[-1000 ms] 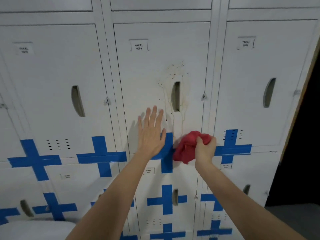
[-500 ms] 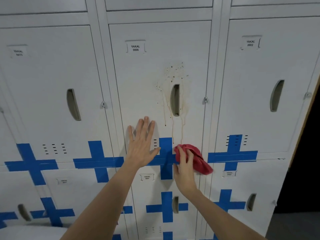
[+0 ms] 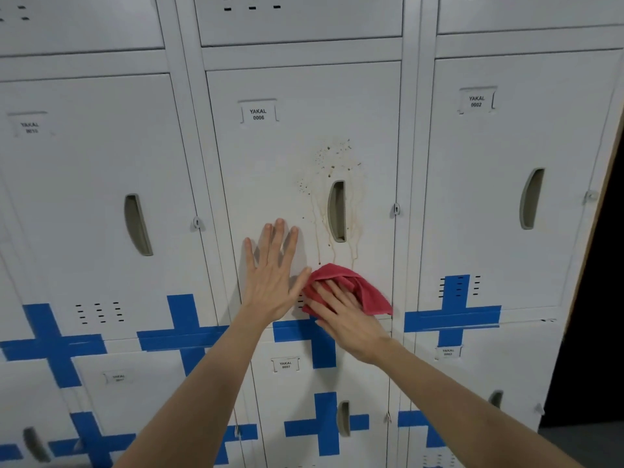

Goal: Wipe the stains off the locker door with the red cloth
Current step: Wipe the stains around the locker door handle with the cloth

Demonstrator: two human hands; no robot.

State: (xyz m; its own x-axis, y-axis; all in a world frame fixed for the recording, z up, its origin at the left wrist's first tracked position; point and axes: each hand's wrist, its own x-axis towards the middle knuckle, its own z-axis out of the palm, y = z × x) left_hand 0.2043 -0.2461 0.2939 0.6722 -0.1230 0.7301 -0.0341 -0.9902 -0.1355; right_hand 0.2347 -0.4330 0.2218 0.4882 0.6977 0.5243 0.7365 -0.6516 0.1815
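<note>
The right hand [image 3: 351, 327] lay flat with fingers spread, pressing the crumpled red cloth [image 3: 351, 285] against the white metal locker door [image 3: 270, 170] just below the brown drip stains [image 3: 332, 163]. The left hand [image 3: 273, 282] rested open-palmed beside the cloth, left of it.

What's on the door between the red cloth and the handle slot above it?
Head view: brown drip streaks run down from the handle slot to the red cloth.
</note>
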